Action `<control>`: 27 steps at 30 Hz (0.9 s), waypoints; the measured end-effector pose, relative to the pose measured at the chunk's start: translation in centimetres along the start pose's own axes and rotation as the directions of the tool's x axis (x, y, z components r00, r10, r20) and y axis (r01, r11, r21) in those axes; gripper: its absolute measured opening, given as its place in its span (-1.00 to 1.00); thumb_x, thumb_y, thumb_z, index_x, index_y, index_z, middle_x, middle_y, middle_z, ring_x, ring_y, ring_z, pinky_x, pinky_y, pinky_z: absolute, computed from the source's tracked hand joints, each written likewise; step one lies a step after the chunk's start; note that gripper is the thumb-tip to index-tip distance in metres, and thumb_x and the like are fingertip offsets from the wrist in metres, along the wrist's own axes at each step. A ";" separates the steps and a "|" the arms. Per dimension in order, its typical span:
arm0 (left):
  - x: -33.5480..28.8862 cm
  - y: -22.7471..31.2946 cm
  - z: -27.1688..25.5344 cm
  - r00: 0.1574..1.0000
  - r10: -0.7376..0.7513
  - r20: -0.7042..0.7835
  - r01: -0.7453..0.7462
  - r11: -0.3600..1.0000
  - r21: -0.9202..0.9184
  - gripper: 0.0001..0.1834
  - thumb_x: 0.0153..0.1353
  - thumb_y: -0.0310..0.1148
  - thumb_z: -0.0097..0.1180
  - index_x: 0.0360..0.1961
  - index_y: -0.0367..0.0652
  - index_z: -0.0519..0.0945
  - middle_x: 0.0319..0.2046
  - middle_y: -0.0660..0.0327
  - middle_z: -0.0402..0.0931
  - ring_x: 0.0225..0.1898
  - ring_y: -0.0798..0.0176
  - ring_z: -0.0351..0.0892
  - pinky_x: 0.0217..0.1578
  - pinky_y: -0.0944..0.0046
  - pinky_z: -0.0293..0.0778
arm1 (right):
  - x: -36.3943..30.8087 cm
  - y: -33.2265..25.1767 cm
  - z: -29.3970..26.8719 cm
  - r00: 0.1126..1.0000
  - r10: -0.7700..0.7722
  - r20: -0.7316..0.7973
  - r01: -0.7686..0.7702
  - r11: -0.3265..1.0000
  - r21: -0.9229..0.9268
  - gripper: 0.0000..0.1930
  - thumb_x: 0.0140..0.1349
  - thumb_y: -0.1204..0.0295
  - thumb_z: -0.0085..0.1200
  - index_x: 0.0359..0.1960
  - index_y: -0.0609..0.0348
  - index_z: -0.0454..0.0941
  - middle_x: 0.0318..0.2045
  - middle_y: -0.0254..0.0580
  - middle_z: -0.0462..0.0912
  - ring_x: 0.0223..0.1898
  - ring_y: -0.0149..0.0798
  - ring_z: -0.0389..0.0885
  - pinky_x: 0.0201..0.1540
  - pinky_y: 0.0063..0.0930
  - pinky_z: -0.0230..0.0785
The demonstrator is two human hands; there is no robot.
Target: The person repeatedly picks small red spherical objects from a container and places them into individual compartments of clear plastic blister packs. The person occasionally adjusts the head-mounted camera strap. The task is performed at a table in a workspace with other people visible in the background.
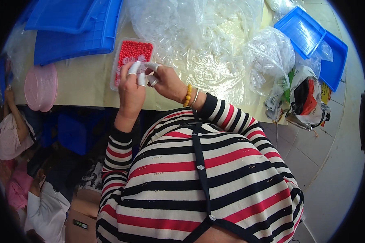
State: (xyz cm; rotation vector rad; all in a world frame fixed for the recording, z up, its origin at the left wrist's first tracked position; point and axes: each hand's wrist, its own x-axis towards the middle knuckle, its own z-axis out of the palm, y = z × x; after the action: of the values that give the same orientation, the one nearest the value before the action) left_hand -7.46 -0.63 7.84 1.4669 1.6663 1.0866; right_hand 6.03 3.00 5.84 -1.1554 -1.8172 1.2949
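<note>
A clear plastic box (pixel 113 77) full of small red beads (pixel 136 49) sits near the table's front edge, with a few clear plastic pieces lying on the beads. Over its near right corner, my left hand (pixel 130 92) and my right hand (pixel 170 84) meet, white finger cots on the thumbs and fingertips. Both hands are closed in a pinch around a small clear plastic piece (pixel 142 69). Its exact shape is hard to make out, partly covered by the fingers. A yellow bead bracelet (pixel 188 95) and a bangle circle my right wrist.
Many clear plastic pieces (pixel 215 65) spread over the table's covering, beside a filled clear bag (pixel 269 54). Blue crates (pixel 75 46) stand at far left; blue trays (pixel 300 32) lie far right. A pink basket (pixel 40 88) overhangs the left edge. Other people sit at left.
</note>
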 end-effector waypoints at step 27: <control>3.7 -2.0 -1.2 0.956 0.291 0.036 -0.277 0.854 0.441 -0.76 0.12 -0.49 0.06 -0.17 -0.29 0.59 -0.15 -0.02 0.50 -0.21 -0.13 0.50 -0.17 0.06 0.44 | 0.9 0.8 -1.0 0.987 -0.109 -0.120 0.060 0.934 -0.353 -0.79 0.10 0.40 0.17 -0.31 0.29 0.56 -0.38 0.08 0.52 -0.40 0.13 0.54 -0.31 -0.18 0.44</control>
State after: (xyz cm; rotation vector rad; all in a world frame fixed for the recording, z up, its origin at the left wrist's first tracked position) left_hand -9.92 2.75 6.77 2.0520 1.8418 0.9149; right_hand 6.72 4.31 5.38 -1.2980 -2.0193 0.8399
